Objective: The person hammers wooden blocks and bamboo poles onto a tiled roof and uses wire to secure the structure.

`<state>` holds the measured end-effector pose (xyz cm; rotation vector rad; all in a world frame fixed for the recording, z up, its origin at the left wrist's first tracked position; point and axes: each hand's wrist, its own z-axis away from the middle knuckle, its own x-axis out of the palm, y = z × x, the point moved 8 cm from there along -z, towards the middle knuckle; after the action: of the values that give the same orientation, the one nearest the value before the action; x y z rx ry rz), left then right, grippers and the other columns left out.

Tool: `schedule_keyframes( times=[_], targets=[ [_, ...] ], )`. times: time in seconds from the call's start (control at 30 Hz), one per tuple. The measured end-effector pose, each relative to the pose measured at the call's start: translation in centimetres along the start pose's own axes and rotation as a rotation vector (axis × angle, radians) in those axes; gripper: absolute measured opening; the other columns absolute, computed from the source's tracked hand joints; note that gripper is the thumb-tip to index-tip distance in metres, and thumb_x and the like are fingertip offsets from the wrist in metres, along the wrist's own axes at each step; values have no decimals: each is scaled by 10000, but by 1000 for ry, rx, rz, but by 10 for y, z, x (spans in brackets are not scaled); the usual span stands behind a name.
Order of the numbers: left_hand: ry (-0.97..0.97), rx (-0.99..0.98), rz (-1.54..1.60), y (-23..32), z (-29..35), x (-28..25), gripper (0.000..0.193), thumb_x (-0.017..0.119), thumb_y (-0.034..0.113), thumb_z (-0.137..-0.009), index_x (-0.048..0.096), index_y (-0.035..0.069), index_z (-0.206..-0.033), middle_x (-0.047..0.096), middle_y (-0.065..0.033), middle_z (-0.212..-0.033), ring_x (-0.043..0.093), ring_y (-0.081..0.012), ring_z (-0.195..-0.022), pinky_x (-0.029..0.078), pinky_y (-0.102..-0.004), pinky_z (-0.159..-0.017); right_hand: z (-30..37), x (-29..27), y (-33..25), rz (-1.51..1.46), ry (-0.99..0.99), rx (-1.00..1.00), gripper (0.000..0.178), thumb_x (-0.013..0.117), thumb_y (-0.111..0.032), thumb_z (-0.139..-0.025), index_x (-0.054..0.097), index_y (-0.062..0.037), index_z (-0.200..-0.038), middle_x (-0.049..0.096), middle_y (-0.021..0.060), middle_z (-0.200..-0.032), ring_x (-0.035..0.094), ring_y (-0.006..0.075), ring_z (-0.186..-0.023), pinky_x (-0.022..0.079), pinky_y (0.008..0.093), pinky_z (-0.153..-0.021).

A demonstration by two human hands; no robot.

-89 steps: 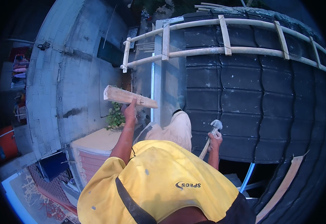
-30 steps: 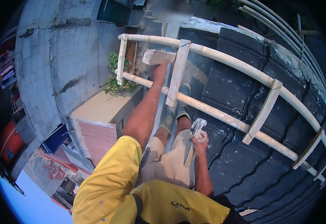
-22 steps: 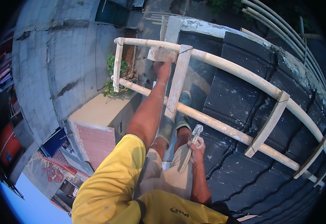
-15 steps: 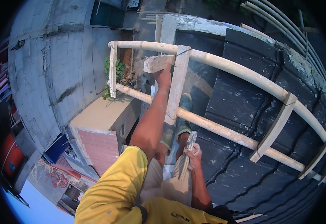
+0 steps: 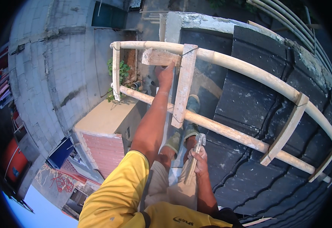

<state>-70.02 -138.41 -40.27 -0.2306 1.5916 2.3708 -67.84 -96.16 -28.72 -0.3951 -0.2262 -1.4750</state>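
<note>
My left hand (image 5: 164, 76) reaches out between two bamboo poles, its fingers closed on a short wooden board (image 5: 156, 57). The board's right end meets a wooden rung (image 5: 185, 85) near the far bamboo pole (image 5: 245, 70). Together the poles and crosswise rungs form a bamboo ladder, and its near pole (image 5: 226, 131) runs under my left forearm. Close to my body, my right hand (image 5: 201, 161) grips a hammer (image 5: 191, 171) by its wooden handle, with the metal head up. The fingertips behind the board are partly hidden.
Dark roof tiles (image 5: 245, 102) slope away under the ladder on the right, bordered by a rough concrete edge (image 5: 211, 26). Beneath the ladder are my shoes (image 5: 191, 127). Far below on the left lie a tan-topped structure (image 5: 105, 116), a plant (image 5: 124, 70) and a grey roof (image 5: 63, 64).
My left hand has moved the short board slightly farther away and turned it, so its left end sits higher. The hammer stays in my right hand, a little more upright. The view has shifted slightly.
</note>
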Motion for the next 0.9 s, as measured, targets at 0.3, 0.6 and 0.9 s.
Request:
schedule_keyframes(
  times=[0.3,0.6,0.9],
  targets=[
    [-36,27,2,-6,5,-3,449,796,157,-820,612,-49,-1174,669,-145,-1118,622,-227,-984,469,-342,-902,-5,-4,5,-24,-11,-3,419,717,-30,-810,491,-56,-1162,568,64,-821,572,163,-693,504,290,-639],
    [-14,-53,68,6,1,-15,496,785,167,-828,588,-41,-1233,635,-122,-1182,607,-225,-1053,457,-338,-936,-8,-6,8,-27,25,3,425,712,2,-810,481,-54,-1162,577,73,-829,586,177,-678,517,300,-628],
    [-108,21,-88,30,9,-44,461,805,180,-811,642,-16,-1196,676,-117,-1137,622,-205,-1067,455,-323,-980,-10,-12,9,13,41,-21,421,705,0,-796,478,-53,-1147,580,83,-834,592,181,-677,520,312,-633]
  ],
)
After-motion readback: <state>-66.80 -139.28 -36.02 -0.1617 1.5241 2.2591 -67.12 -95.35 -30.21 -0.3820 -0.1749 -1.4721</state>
